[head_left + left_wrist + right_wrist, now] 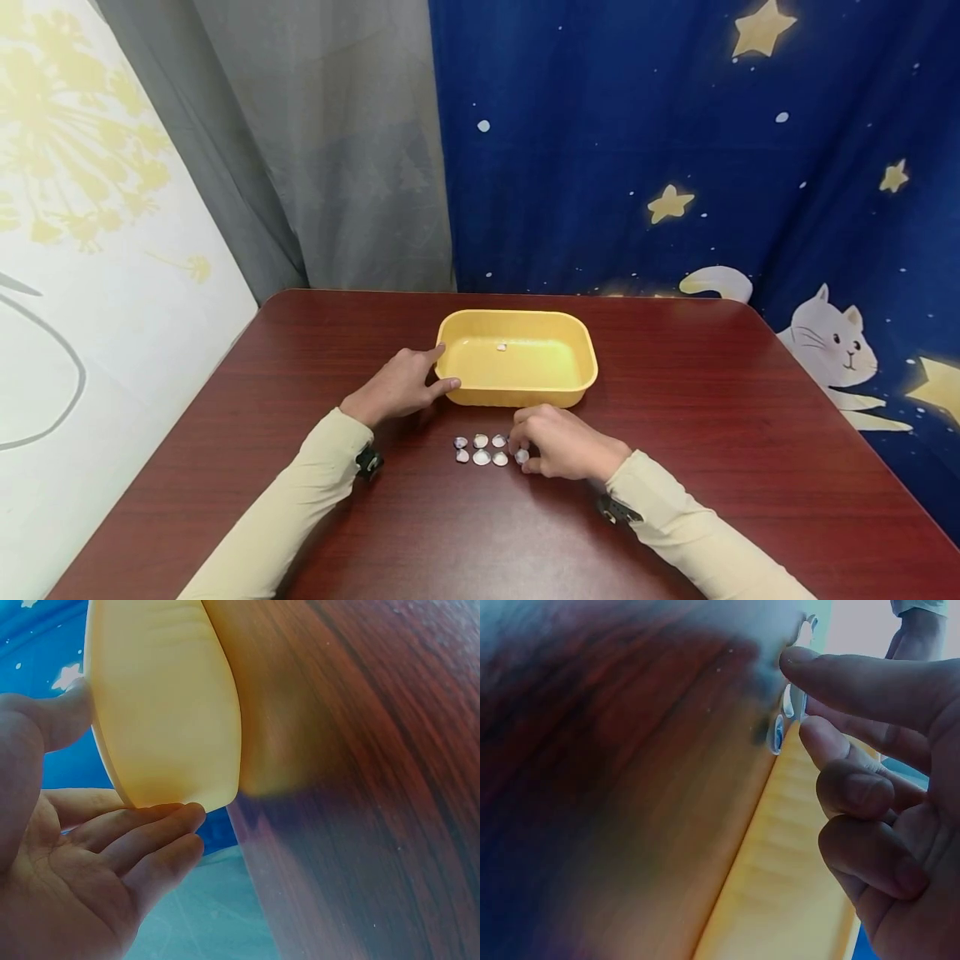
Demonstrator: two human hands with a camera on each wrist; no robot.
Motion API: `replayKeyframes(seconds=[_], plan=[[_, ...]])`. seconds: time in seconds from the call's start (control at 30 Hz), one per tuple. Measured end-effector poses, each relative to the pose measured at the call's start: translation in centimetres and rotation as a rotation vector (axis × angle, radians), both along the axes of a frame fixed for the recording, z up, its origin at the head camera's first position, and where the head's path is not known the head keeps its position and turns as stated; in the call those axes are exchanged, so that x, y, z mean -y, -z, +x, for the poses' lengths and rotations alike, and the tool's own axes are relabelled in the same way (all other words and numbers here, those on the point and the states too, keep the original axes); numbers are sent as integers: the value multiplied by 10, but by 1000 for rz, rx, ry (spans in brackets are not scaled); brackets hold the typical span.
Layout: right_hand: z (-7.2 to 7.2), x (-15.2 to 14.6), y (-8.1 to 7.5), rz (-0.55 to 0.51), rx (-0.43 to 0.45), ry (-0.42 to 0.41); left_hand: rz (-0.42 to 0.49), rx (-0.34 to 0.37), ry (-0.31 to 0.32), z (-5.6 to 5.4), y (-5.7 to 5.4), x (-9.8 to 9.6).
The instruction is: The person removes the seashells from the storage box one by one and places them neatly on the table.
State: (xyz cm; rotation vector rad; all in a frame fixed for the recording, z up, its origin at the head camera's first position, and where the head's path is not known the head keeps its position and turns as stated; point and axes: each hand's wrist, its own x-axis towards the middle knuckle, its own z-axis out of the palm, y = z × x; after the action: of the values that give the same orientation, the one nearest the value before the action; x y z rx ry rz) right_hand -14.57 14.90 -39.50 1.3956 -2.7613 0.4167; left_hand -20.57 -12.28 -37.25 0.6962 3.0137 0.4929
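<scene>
My left hand (401,383) holds the left end of a yellow plastic basin (525,399), thumb on the near rim and fingers along the end wall. In the left wrist view, its fingers (161,836) press against the basin's wall. Over the right end of two short rows of small shells (482,457), my right hand (558,442) has its thumb and index finger around one pale shell (522,457). The right wrist view shows its other fingers (855,791) curled in. That hand partly hides the right end of the far row.
A small pinkish-white piece (502,347) lies inside the basin. All of this stands on a reddish-brown wooden table (675,367). Behind the table's far edge hang a grey curtain (360,167) and a blue star-patterned curtain (570,167).
</scene>
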Motion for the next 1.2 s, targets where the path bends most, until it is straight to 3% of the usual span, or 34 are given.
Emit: replayKeyframes(seconds=[0.63, 1.2], plan=[[-1, 1, 1, -3, 10, 13, -11, 16, -12, -1, -1, -2], [-5, -6, -21, -43, -5, 31, -18, 33, -21, 0, -1, -2]])
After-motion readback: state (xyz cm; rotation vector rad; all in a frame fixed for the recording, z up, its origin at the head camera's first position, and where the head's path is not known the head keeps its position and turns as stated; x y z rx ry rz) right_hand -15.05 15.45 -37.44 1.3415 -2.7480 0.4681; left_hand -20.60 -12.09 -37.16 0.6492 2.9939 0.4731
